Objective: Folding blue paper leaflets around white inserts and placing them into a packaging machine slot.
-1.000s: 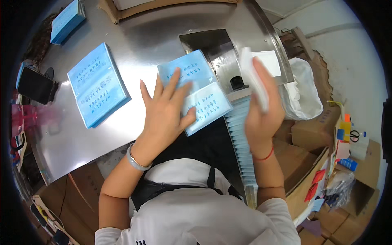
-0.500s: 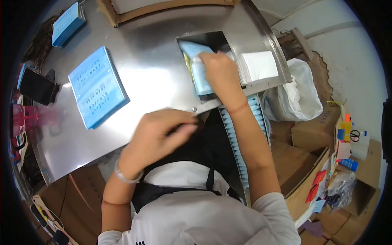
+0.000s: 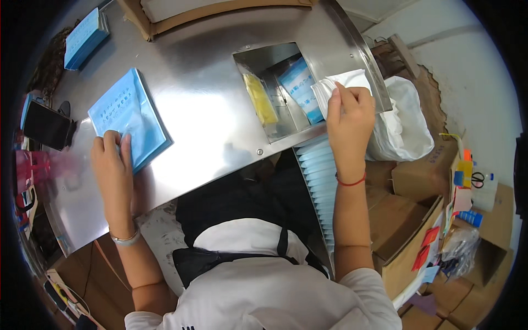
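Note:
My left hand (image 3: 114, 157) is at the near edge of a stack of flat blue plastic bags (image 3: 121, 107) with print. Its thumb and fingers pinch the top bag, which creases up beside them. My right hand (image 3: 350, 118) lies over a pile of folded white sheets (image 3: 344, 78), thumb and forefinger closed on the pile's near edge. How many sheets they grip is hidden. Left of the pile, a rectangular opening (image 3: 276, 129) in the metal table holds a printed blue packet (image 3: 300, 88), tilted inside, and a yellow piece (image 3: 260, 100) along its left side.
Below the opening, a long row of light-blue packets (image 3: 318, 173) runs toward me. A white bag-lined bin (image 3: 407, 129) stands off the table's right end, near cardboard boxes (image 3: 421, 176). Another blue stack (image 3: 85, 39) and a phone (image 3: 48, 125) are at left.
My right hand has left the opening and moved right to the white sheets; the blue packet it held is down in the opening. My left hand has moved left onto the blue bags.

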The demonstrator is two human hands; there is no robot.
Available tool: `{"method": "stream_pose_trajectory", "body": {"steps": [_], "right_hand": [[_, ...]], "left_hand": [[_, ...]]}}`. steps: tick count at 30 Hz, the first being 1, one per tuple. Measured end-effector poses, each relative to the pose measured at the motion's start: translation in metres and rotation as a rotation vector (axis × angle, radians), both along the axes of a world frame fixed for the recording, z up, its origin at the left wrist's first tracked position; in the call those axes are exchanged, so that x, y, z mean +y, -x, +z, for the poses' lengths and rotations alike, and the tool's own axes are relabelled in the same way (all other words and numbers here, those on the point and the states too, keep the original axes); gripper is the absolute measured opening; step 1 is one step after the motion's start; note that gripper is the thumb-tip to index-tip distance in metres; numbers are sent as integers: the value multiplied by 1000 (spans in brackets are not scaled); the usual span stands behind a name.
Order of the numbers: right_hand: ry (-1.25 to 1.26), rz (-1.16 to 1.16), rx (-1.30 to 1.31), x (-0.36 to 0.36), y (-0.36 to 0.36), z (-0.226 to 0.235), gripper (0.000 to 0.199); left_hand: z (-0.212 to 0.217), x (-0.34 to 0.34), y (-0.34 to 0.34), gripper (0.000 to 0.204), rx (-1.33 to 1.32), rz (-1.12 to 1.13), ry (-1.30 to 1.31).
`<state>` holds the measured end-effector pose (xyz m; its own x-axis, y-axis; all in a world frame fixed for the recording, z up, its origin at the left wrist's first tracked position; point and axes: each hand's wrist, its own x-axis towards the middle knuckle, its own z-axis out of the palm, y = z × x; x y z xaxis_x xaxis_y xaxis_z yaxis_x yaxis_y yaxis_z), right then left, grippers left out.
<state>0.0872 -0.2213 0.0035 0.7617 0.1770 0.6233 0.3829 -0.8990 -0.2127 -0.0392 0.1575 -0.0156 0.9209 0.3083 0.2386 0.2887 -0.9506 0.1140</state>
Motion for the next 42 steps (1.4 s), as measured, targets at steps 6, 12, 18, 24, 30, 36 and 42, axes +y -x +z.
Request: {"method": "stream_pose_trajectory", "body": {"steps": [6,12,18,24,30,36,42], "right_hand": [[30,107,71,-20,-4,8,29],[-59,263,-131,0,26,10,36],[132,590,138,76,46,-21,24],[-167,712,116,64,15,-29,24],[63,-118,-72,6,0,-15,23],[48,-68,62,-11,-4,-9,25],[44,96,11,-41,-14,12,35]], "left_hand": [[5,-101,-29,24,-246,-387,206],[-5,-147,-27,39,-61,-626,350],[-1,-122,-24,44,-84,-569,293],[-3,-147,-16,35,-55,-625,216],[7,-136,-30,49,10,-620,335],[20,-146,-65,57,-60,-643,-79],[22,-144,-33,43,108,-565,151]]}}
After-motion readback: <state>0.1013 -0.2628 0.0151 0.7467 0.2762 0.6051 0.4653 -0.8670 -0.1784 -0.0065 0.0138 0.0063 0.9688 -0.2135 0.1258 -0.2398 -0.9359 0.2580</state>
